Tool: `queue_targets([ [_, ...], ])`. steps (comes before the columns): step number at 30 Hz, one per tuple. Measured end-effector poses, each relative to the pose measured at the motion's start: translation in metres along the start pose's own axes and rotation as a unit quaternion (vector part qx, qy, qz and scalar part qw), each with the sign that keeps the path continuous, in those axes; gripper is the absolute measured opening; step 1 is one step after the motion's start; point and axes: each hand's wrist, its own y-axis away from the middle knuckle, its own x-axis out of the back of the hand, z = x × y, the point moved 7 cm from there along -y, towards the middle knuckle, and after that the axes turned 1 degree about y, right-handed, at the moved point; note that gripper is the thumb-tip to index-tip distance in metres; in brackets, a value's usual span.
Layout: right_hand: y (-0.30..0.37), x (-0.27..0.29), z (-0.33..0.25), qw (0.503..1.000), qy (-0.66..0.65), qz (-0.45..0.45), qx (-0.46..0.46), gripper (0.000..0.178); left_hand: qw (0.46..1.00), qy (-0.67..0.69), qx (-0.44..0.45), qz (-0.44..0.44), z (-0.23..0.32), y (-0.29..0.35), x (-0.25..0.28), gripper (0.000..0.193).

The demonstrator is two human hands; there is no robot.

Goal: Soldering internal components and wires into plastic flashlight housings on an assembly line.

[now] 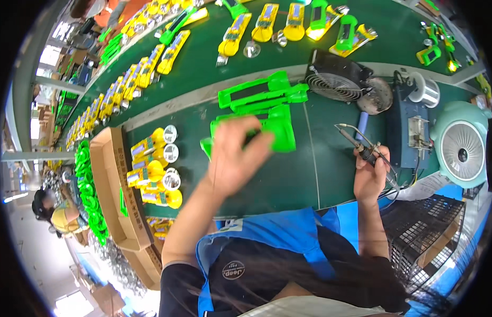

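My right hand (pixel 370 171) grips a soldering iron (pixel 366 152) with a thin metal guide tube along it; its tip points up and left over the green mat. My left hand (pixel 236 153), slightly blurred, hovers over several bright green plastic housings (pixel 282 129), thumb and fingers apart with a gap between them. It partly covers the nearest housings, so any contact is hidden. More green frames (pixel 254 91) lie just beyond. To the left sit several yellow lamp units (pixel 150 171) with round silver reflectors (pixel 172 178).
Right of the iron stand a blue soldering station (pixel 407 132), a solder spool (pixel 426 91) and a teal fan (pixel 461 150). A black fan (pixel 336 76) is behind. An open cardboard box (pixel 116 185) borders the left; a black crate (pixel 423 232) sits lower right. Yellow units line the far belt (pixel 203 68).
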Motion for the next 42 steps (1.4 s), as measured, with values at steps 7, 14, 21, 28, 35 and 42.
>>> queue_targets([
  [7,-0.002,-0.059,-0.019,0.996,0.045,-0.054,0.061,0.038,0.994,0.089,0.024,-0.054,0.02,-0.002,-0.038,0.049],
  [14,0.006,-0.109,0.009,0.973,0.06,-0.212,0.073,0.028,0.991,-0.022,0.133,-0.018,-0.179,-0.146,-0.071,0.037],
  [21,0.007,-0.101,0.041,0.971,-0.021,-0.237,0.008,0.027,0.941,-0.062,0.253,-0.217,-0.229,-0.201,-0.178,0.049],
  [28,0.001,-0.096,0.048,0.978,-0.063,-0.197,-0.006,0.029,0.961,0.007,0.25,-0.123,-0.197,-0.252,-0.185,0.047],
  [35,0.004,-0.088,0.042,0.978,-0.031,-0.203,-0.039,0.029,0.942,0.004,0.295,-0.159,-0.191,-0.255,-0.208,0.058],
  [42,0.001,-0.098,0.048,0.965,0.09,-0.248,-0.007,0.03,0.962,-0.044,0.235,-0.135,-0.157,-0.218,-0.029,0.054],
])
